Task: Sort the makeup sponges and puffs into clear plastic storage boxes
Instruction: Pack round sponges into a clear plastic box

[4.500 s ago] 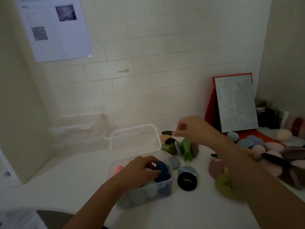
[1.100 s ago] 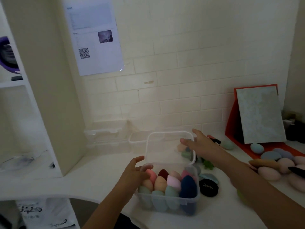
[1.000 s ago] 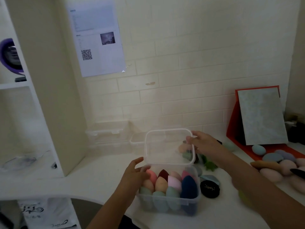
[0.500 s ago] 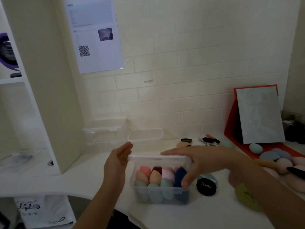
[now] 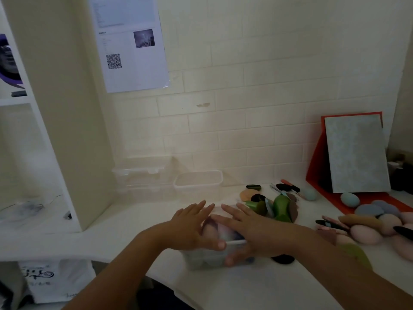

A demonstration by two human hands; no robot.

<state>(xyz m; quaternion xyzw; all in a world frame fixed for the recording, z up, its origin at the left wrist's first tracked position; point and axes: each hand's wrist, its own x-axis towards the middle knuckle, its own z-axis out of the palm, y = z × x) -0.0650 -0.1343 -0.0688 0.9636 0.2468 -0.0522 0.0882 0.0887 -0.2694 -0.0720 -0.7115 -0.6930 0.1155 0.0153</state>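
Likely light and bendy: clear plastic sponge-filled box (image 5: 201, 258); left grip (image 5: 190, 229), right grip (image 5: 259, 233) press flat-fingered on top; grasp its sidewalls.

Both hands lay flat over the clear box (image 5: 201, 260). The left hand (image 5: 192, 229) and right hand (image 5: 257, 231) covered nearly all of its lid (image 5: 234, 242), and only a smeared strip of the front wall showed. The sponges (image 5: 214, 229) inside were a blur of colour that I couldn't count. A black puff (image 5: 282, 258) sat half hidden behind the right wrist. The paper (image 5: 131, 52) on the wall ran off the top edge, its print too small to read. A purple object (image 5: 9, 70) was cut by the left edge, and the pink sponges (image 5: 402, 245) by the right.
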